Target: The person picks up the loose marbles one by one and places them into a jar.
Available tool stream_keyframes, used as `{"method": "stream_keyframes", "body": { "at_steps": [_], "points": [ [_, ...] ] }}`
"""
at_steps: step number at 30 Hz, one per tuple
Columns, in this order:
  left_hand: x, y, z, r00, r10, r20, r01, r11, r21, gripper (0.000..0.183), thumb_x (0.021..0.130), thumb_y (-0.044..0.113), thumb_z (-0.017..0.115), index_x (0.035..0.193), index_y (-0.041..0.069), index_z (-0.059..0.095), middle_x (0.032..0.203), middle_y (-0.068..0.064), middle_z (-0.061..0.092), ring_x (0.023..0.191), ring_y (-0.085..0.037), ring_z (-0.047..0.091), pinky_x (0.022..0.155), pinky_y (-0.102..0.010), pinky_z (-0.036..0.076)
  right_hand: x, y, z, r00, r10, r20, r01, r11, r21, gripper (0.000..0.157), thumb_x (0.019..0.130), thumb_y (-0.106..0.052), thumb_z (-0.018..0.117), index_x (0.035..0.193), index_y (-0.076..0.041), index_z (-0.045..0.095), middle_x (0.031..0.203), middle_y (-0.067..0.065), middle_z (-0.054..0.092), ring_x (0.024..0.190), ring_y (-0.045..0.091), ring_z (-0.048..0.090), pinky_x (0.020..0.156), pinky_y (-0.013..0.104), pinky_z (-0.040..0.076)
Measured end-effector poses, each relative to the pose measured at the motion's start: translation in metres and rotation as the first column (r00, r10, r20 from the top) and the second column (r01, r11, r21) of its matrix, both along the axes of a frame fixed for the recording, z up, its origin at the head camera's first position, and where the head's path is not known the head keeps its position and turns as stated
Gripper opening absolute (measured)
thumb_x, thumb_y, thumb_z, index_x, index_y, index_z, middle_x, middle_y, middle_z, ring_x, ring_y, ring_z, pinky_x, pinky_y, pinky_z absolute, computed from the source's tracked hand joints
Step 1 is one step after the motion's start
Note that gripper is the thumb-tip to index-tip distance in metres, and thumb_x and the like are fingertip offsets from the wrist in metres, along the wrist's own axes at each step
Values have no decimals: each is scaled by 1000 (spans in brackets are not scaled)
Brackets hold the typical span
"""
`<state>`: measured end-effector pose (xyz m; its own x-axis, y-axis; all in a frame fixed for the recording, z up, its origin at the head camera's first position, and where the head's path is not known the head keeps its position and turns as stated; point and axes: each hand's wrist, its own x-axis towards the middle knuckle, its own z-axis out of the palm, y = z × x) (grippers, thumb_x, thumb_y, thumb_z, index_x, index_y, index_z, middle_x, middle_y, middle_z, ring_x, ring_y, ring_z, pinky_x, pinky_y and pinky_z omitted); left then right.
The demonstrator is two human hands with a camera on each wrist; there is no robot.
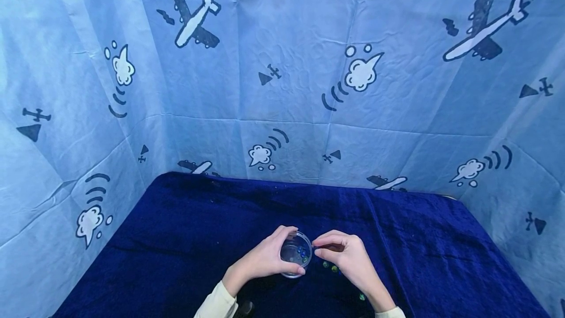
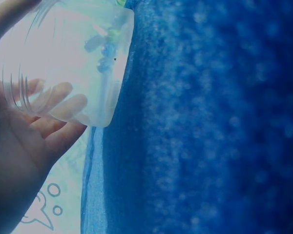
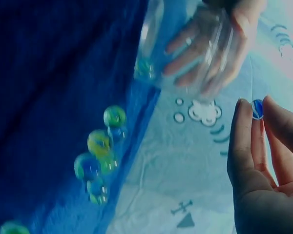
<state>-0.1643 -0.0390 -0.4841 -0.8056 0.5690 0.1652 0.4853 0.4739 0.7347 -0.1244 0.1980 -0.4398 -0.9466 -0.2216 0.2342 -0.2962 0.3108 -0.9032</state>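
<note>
A clear plastic jar (image 1: 289,254) with several blue and green marbles inside stands low over the cloth, its open mouth upward. My left hand (image 1: 267,257) grips it round the side, thumb at the near edge. In the left wrist view the marbles (image 2: 105,56) lie at the jar's bottom. Just right of the rim, my right hand (image 1: 348,251) pinches one blue glass marble (image 3: 257,109) between thumb and fingertip. Several loose green, yellow and blue marbles (image 3: 98,142) sit on the cloth below that hand.
Dark blue velvety cloth (image 1: 198,220) covers the table. Another green marble (image 1: 362,297) lies near the right wrist. Light blue curtains (image 1: 300,87) printed with planes and clouds hang behind and at both sides. A dark object (image 1: 245,309) shows by the left sleeve.
</note>
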Motion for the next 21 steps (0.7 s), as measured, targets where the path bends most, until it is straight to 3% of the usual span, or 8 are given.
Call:
{"method": "stream_keyframes", "body": {
  "at_steps": [5, 11, 21],
  "points": [
    [0, 0, 0, 1000, 0, -12, 0, 1000, -2, 88, 79, 47, 88, 147, 6, 49, 136, -7, 56, 121, -18, 59, 101, -33, 49, 2, -10, -5, 999, 23, -25, -23, 1000, -15, 11, 85, 0, 80, 96, 1, 80, 99, 10, 74, 82, 11, 68, 67, 25, 56],
    [0, 0, -1, 1000, 9, -20, -9, 1000, -23, 89, 79, 50, 86, 147, 8, 49, 136, -5, 55, 117, -17, 58, 100, -33, 49, 4, -17, -10, 997, 47, -61, -49, 998, -32, 11, 86, 2, 79, 97, 2, 79, 99, 8, 75, 95, 20, 71, 80, 26, 58],
    [1, -2, -1, 1000, 15, -24, -15, 1000, -27, 89, 79, 52, 86, 147, 9, 49, 134, -3, 56, 114, -16, 58, 97, -32, 49, 7, -27, -14, 999, 25, -45, -25, 1000, -8, 10, 86, -1, 80, 95, -2, 80, 98, 5, 76, 97, 20, 70, 81, 26, 58]
  ]
}}
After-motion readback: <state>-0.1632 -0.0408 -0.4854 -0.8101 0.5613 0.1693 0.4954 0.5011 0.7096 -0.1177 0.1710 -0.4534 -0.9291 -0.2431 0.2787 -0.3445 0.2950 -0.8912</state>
